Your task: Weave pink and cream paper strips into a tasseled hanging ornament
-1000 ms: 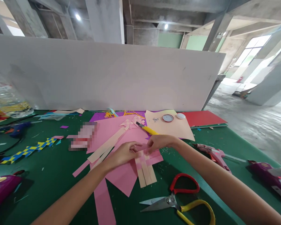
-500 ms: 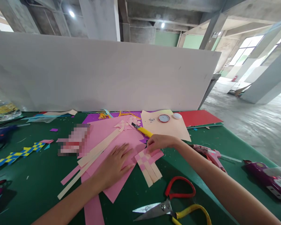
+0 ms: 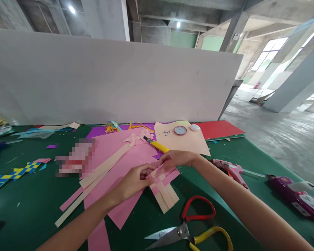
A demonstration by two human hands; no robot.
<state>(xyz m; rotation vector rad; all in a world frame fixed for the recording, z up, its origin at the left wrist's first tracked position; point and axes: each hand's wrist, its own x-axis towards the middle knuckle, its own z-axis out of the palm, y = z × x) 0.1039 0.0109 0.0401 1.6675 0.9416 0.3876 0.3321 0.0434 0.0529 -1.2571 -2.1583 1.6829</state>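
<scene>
A small woven piece of pink and cream paper strips [image 3: 163, 191] is held between both my hands, over the green table. My left hand [image 3: 136, 179] pinches its left edge, fingers curled. At its upper edge, my right hand [image 3: 172, 159] grips it with bent fingers. Pink paper sheets [image 3: 119, 212] lie under and left of my left hand, with long cream strips [image 3: 104, 167] across them. Just beyond my right hand is a yellow utility knife [image 3: 158, 145]. Open scissors [image 3: 184, 230] with one red and one yellow handle rest nearer to me.
A pink glue gun [image 3: 232, 170] and a purple power strip [image 3: 295, 195] lie to the right. Cream paper [image 3: 181, 141] bears a round tin [image 3: 180, 130]. A blue-yellow woven strip [image 3: 15, 174] sits at left. A white board [image 3: 115, 80] stands behind the table.
My left hand has risen from lying flat on the pink sheet and moved right to pinch the woven paper. My right hand stays on it. The view has shifted slightly.
</scene>
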